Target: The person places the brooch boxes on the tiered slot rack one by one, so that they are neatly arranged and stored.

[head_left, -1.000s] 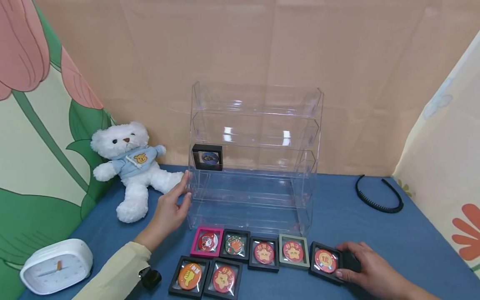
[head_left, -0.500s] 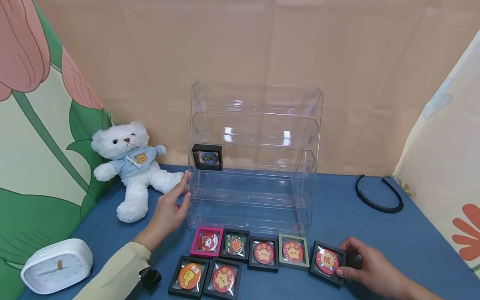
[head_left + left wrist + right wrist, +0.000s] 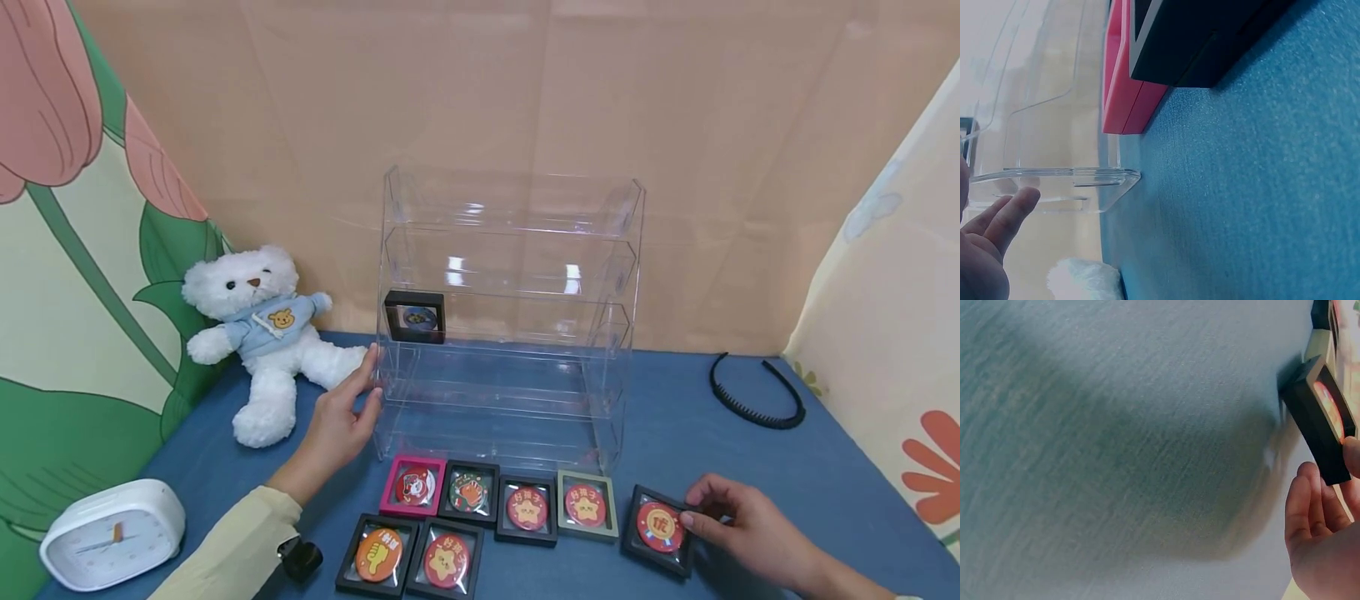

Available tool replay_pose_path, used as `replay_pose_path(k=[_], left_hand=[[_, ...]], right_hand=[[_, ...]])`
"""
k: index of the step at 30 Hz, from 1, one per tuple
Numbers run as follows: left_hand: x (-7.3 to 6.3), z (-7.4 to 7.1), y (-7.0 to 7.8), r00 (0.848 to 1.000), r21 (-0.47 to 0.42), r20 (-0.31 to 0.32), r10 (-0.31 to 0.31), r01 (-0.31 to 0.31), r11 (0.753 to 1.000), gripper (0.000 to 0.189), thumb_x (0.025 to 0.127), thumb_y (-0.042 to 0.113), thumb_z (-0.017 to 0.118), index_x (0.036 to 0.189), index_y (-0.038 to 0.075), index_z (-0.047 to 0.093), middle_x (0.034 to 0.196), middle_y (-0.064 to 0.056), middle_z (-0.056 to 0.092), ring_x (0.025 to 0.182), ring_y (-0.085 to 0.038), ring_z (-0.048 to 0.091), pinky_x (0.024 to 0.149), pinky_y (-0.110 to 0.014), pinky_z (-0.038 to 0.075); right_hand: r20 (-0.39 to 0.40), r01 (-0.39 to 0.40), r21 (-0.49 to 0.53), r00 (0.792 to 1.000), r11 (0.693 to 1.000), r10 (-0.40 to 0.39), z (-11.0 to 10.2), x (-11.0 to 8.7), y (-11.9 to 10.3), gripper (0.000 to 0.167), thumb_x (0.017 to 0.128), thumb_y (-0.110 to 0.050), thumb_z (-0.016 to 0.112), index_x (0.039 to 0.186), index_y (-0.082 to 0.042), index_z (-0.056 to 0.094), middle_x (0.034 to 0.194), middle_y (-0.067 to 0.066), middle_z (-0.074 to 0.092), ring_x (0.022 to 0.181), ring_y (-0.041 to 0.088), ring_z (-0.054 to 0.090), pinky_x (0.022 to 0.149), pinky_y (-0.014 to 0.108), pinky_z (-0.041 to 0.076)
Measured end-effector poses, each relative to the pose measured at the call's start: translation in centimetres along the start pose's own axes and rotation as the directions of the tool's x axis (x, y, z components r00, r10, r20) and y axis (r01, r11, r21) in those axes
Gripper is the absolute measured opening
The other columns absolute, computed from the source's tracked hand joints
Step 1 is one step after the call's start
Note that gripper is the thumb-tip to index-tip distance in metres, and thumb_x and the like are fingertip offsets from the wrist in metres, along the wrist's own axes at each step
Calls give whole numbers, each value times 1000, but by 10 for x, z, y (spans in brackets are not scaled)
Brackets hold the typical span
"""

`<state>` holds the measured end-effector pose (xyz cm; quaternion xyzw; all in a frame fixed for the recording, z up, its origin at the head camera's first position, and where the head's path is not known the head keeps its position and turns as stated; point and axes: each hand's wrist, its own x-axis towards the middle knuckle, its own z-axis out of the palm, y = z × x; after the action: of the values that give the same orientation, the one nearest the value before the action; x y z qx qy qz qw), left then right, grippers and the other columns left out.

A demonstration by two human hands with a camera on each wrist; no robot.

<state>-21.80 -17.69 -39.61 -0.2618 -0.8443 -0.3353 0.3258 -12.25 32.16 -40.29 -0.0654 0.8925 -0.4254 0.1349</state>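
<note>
My right hand (image 3: 757, 529) pinches the right edge of a black display frame (image 3: 660, 527) holding a round red-and-yellow badge. In the right wrist view, the thumb lies on that frame's face and its near end appears raised off the cloth. Straight fingers of my left hand (image 3: 341, 425) touch the left side of a clear tiered display rack (image 3: 510, 400). On one of the rack's middle tiers, at the left, stands a black frame (image 3: 416, 333) with a blue badge. In front of the rack lie a pink frame (image 3: 386, 492), a pale green frame (image 3: 615, 527) and several black frames (image 3: 377, 553).
A white teddy bear (image 3: 270, 367) in a blue hoodie sits left of the rack. At the front left stands a white clock (image 3: 112, 533). A black headband (image 3: 761, 417) lies at the right on the blue cloth (image 3: 697, 442). A tan backdrop (image 3: 517, 83) hangs behind.
My right hand has shifted its hold on the black frame and moved it slightly to the right. The left hand stays against the rack.
</note>
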Motion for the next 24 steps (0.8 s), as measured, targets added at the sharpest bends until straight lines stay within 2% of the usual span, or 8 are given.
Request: replay_pose_path(k=[4, 8, 18, 24], left_hand=[[0, 0, 1, 1000, 2, 9, -11, 11, 1000, 68, 85, -8, 64, 145, 1, 35, 136, -20, 48, 93, -34, 65, 67, -41, 54], [0, 0, 1, 1000, -1, 12, -15, 15, 1000, 67, 85, -8, 64, 145, 1, 35, 137, -20, 48, 95, -34, 65, 70, -43, 53], [-1, 1, 0, 1000, -8, 2, 1, -1, 1000, 66, 85, -7, 63, 145, 0, 35, 136, -19, 48, 94, -33, 65, 67, -43, 54], [-2, 1, -1, 1000, 1, 2, 1, -1, 1000, 68, 84, -8, 64, 145, 0, 35, 137, -19, 48, 93, -33, 65, 68, -42, 54]], right_hand=[[-6, -28, 30, 1000, 999, 28, -3, -2, -1, 34, 84, -30, 72, 96, -1, 60, 90, 7, 62, 80, 24, 58, 65, 32, 51], [-21, -19, 33, 1000, 999, 20, -5, -3, -1, 32, 84, -29, 72, 96, -1, 60, 88, 7, 62, 78, 24, 58, 64, 32, 51], [-100, 44, -91, 994, 995, -53, -18, -8, -12, 24, 85, -25, 71, 93, -5, 61, 85, 4, 62, 75, 15, 58, 63, 29, 51], [-168, 50, -173, 983, 984, -79, -28, -8, -23, 21, 84, -23, 73, 92, -7, 62, 85, 1, 63, 75, 14, 58, 63, 27, 52]])
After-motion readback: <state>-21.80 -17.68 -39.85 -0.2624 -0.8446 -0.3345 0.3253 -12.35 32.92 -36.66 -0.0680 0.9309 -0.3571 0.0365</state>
